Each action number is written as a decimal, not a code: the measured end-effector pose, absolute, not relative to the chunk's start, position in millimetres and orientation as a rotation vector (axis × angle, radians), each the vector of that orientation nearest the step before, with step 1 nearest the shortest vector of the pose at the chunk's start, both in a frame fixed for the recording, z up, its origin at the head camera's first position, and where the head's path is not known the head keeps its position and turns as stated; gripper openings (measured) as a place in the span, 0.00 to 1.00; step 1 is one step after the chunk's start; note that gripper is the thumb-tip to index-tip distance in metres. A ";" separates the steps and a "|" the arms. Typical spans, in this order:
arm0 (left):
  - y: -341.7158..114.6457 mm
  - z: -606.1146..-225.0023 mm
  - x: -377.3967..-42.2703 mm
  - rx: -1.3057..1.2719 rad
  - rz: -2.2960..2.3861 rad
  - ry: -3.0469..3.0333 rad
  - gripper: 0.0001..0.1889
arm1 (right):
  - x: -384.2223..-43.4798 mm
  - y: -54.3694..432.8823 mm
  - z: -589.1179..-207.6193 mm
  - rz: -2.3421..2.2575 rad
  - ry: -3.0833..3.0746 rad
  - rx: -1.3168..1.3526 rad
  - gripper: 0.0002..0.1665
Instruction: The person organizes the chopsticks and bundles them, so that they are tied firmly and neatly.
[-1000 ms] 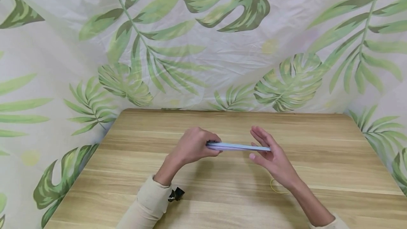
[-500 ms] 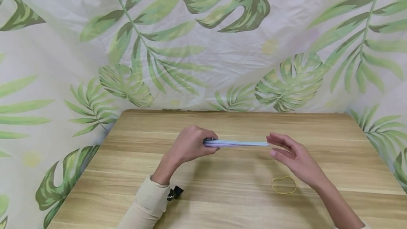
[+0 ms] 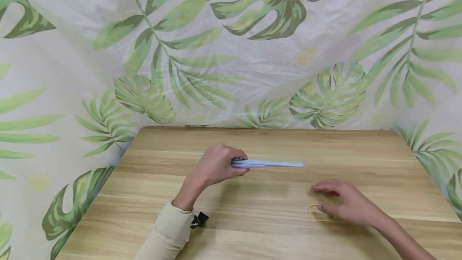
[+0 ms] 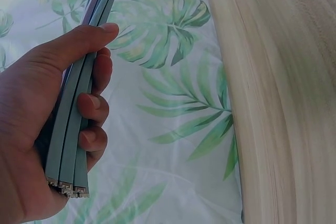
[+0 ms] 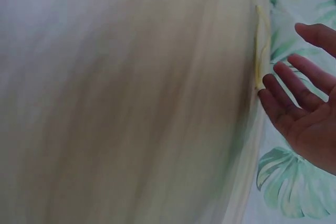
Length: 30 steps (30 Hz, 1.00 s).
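My left hand (image 3: 216,165) grips one end of a bundle of long, thin pale-blue and lilac strips (image 3: 274,164), held level above the table. In the left wrist view, the thumb lies across the bundle and the fingers curl round it; the near strip ends look metallic. A thin yellow rubber band (image 3: 311,214) lies on the tabletop, partly covered by my right hand (image 3: 348,204). That hand is over the band with its fingers loosely bent and nothing held. In the right wrist view, the fingertips come close to the rubber band (image 5: 258,51); whether they touch it is unclear.
The wood-grain table (image 3: 260,232) reaches back to a leaf-printed cloth (image 3: 252,71) hanging behind it and along both sides. A small black object (image 3: 199,220) shows beside the left sleeve cuff (image 3: 173,220).
My right hand has left the far end of the strip bundle and moved right and down to the rubber band. The left hand keeps its grip and has barely moved.
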<state>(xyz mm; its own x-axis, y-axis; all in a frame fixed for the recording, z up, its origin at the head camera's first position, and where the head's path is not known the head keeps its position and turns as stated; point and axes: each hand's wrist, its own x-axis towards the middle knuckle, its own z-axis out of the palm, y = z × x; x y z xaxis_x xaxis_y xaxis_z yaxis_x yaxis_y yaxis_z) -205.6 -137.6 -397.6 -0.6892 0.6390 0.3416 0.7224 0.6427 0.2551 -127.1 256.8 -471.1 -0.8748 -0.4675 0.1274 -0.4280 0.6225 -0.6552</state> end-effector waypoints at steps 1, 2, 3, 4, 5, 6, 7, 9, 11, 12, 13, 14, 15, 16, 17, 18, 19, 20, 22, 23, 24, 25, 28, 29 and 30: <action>-137.3 -397.7 -205.6 -1.111 -0.555 -2.643 0.05 | -127.0 257.9 -472.5 -1.069 2.782 -0.784 0.24; -137.1 -397.8 -205.7 -1.111 -0.556 -2.645 0.05 | -126.9 258.7 -473.8 -1.044 2.785 -0.791 0.24; -136.8 -397.7 -205.7 -1.112 -0.559 -2.645 0.05 | -127.1 259.6 -474.9 -1.024 2.781 -0.807 0.24; -136.6 -397.3 -205.6 -1.113 -0.561 -2.643 0.05 | -127.3 260.1 -476.0 -1.011 2.776 -0.815 0.24; -136.3 -397.0 -205.6 -1.115 -0.562 -2.641 0.05 | -127.8 260.4 -476.9 -1.005 2.768 -0.821 0.24; -136.1 -396.6 -205.6 -1.118 -0.563 -2.638 0.05 | -128.5 260.5 -478.0 -1.005 2.757 -0.829 0.24; -135.9 -397.2 -205.9 -1.119 -0.558 -2.636 0.05 | -129.0 260.3 -479.0 -1.009 2.744 -0.835 0.24; -135.9 -397.7 -206.2 -1.124 -0.551 -2.631 0.05 | -130.0 259.8 -481.0 -1.029 2.711 -0.843 0.23; -136.0 -398.8 -206.5 -1.126 -0.546 -2.633 0.05 | -130.8 259.0 -482.7 -1.054 2.680 -0.839 0.22; -136.2 -399.5 -206.6 -1.125 -0.545 -2.636 0.05 | -131.1 258.6 -483.3 -1.067 2.666 -0.839 0.22; -136.4 -400.2 -206.7 -1.124 -0.544 -2.639 0.05 | -131.4 258.2 -483.8 -1.081 2.653 -0.839 0.21; -136.6 -400.5 -206.5 -1.123 -0.546 -2.641 0.05 | -131.7 257.7 -484.1 -1.093 2.641 -0.838 0.21; -136.7 -400.6 -206.3 -1.121 -0.551 -2.645 0.05 | -132.0 257.3 -484.3 -1.103 2.633 -0.837 0.20; -136.9 -400.3 -205.8 -1.121 -0.556 -2.646 0.05 | -132.3 256.9 -484.4 -1.108 2.629 -0.834 0.19; -137.0 -400.3 -205.6 -1.120 -0.558 -2.648 0.05 | -132.5 256.4 -484.4 -1.112 2.628 -0.834 0.19; -137.0 -400.2 -205.3 -1.119 -0.560 -2.649 0.05 | -132.6 255.9 -484.4 -1.115 2.626 -0.835 0.18; -137.1 -400.0 -205.1 -1.118 -0.558 -2.650 0.05 | -132.8 255.5 -484.4 -1.119 2.623 -0.836 0.18; -137.1 -399.8 -204.9 -1.117 -0.557 -2.651 0.06 | -132.8 255.0 -484.3 -1.121 2.622 -0.838 0.17; -137.1 -399.2 -204.6 -1.115 -0.553 -2.653 0.05 | -133.0 254.4 -484.2 -1.123 2.621 -0.841 0.17; -136.9 -399.2 -204.7 -1.113 -0.550 -2.655 0.06 | -132.9 254.1 -484.2 -1.123 2.621 -0.845 0.17; -136.9 -398.9 -204.5 -1.112 -0.549 -2.657 0.06 | -133.0 253.8 -484.2 -1.124 2.620 -0.847 0.16; -136.8 -398.6 -204.5 -1.110 -0.547 -2.657 0.06 | -133.0 253.6 -484.2 -1.126 2.617 -0.847 0.16; -136.7 -397.9 -204.2 -1.110 -0.542 -2.658 0.06 | -133.0 252.8 -484.3 -1.133 2.609 -0.847 0.16; -136.7 -397.9 -204.1 -1.110 -0.541 -2.658 0.06 | -132.9 252.6 -484.4 -1.136 2.608 -0.848 0.16; -136.8 -397.8 -204.1 -1.111 -0.537 -2.657 0.06 | -132.9 252.4 -484.6 -1.138 2.607 -0.848 0.16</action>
